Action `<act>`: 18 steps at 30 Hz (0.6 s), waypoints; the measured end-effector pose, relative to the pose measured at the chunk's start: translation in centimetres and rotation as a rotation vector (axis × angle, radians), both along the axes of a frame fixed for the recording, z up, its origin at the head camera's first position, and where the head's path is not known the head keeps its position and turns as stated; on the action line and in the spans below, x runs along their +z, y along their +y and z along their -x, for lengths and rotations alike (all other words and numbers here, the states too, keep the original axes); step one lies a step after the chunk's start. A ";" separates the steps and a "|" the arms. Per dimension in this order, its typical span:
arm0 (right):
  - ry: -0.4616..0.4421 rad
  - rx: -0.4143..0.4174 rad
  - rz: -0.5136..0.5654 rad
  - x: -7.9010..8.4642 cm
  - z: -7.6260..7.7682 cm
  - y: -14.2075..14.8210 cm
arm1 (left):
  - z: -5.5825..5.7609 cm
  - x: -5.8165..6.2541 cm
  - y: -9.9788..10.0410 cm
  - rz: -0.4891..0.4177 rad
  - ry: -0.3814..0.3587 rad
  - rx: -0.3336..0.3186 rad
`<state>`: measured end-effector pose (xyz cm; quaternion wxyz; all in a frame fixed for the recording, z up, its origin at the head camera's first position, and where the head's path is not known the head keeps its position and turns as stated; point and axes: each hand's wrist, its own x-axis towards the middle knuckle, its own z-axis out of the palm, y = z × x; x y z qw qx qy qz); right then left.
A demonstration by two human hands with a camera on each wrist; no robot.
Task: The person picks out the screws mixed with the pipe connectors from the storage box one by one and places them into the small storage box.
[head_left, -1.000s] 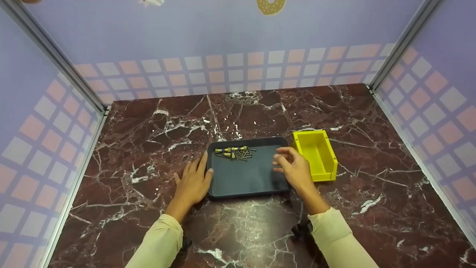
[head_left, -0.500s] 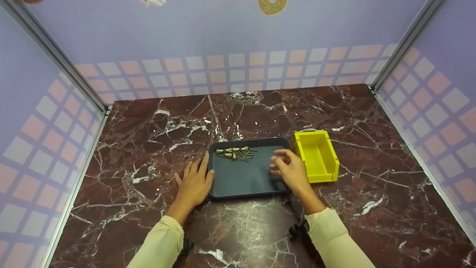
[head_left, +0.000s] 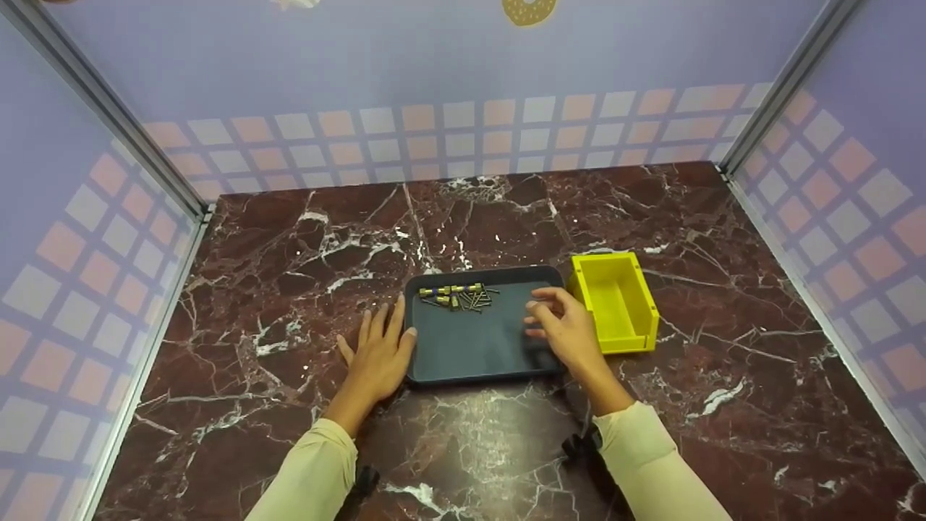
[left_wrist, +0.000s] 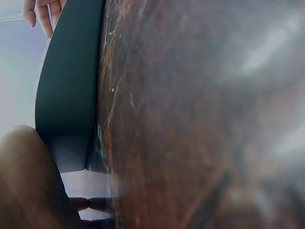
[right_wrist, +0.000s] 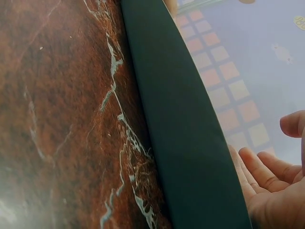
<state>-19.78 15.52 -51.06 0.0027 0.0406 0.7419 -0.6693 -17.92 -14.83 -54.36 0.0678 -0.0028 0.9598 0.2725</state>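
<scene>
A dark grey tray [head_left: 477,351] lies on the marbled table in the head view. In its far left part sit several brass fittings [head_left: 434,292] and a loose cluster of thin screws or nails [head_left: 476,301]. My left hand [head_left: 377,358] rests with spread fingers along the tray's left edge, thumb at the rim. Over the tray's right side hovers my right hand [head_left: 568,333], fingers loosely bent, nothing between them. The right wrist view shows those bent fingers [right_wrist: 259,171] above the tray's side wall [right_wrist: 186,129]. In the left wrist view the thumb [left_wrist: 24,167] touches the tray wall [left_wrist: 69,90].
A yellow open-front bin [head_left: 615,311] stands just right of the tray, close beside the right hand. Purple panels with a checked band [head_left: 463,130] enclose the table [head_left: 289,246] at the back and both sides.
My right hand has shifted slightly left over the tray and then stayed still. The left hand, the fittings and the screws or nails keep their places.
</scene>
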 end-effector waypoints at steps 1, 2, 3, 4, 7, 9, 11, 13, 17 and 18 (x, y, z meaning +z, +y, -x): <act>0.000 0.002 -0.001 0.0 0.0 0.0 | 0.0 0.0 0.0 -0.003 0.002 0.001; -0.001 0.004 -0.005 0.1 0.0 -0.1 | 0.0 0.0 0.0 -0.005 0.002 0.001; -0.003 0.005 -0.009 0.1 0.1 -0.1 | 0.0 -0.1 0.0 -0.005 0.003 0.001; -0.003 0.008 -0.016 0.1 0.1 -0.2 | 0.0 -0.1 0.0 -0.004 0.002 0.001; -0.002 0.014 -0.041 0.0 0.3 -0.2 | 0.0 -0.1 0.0 -0.004 0.001 -0.001; 0.004 0.015 -0.068 0.0 0.5 -0.3 | 0.0 0.0 0.0 -0.001 0.001 -0.001; 0.012 0.012 -0.094 -0.1 0.7 -0.4 | 0.0 0.1 -0.1 0.009 0.005 -0.003; 0.019 0.010 -0.120 -0.1 0.9 -0.6 | -0.1 0.3 -0.1 0.036 0.016 -0.007; 0.028 0.011 -0.164 -0.4 1.5 -0.8 | -0.2 0.6 -0.2 0.108 0.046 -0.020; 0.028 0.013 -0.173 -0.4 1.6 -0.8 | -0.2 0.6 -0.2 0.123 0.053 -0.023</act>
